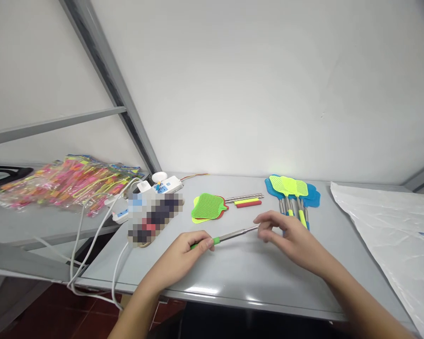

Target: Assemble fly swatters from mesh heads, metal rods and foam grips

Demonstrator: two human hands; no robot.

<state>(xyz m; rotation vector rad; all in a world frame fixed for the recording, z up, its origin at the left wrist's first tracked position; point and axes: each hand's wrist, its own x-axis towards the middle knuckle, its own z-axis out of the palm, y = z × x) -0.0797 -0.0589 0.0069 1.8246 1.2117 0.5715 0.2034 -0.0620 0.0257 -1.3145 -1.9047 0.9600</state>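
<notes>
My left hand (pixel 189 252) is closed around the green grip of a telescopic metal rod (pixel 233 234). The rod slants across the front of the table toward the right. At its thin far end, my right hand (pixel 286 240) has its fingers curled, the thumb and fingertips about the tip. Behind the rod lies a small stack of fly swatter heads, a green head (pixel 208 206) on top with yellow and red edges showing. Metal rods (pixel 247 197) lie beside them, with a yellow grip (pixel 246 201) and a red grip (pixel 249 204).
Several blue and yellow fly swatters (pixel 289 186) lie behind my right hand, handles toward me. White plastic sheeting (pixel 381 226) covers the right side. On the left are a power strip (pixel 171 183), white cables (pixel 79 235), a pixelated object (pixel 155 220) and bagged colourful items (pixel 74 181).
</notes>
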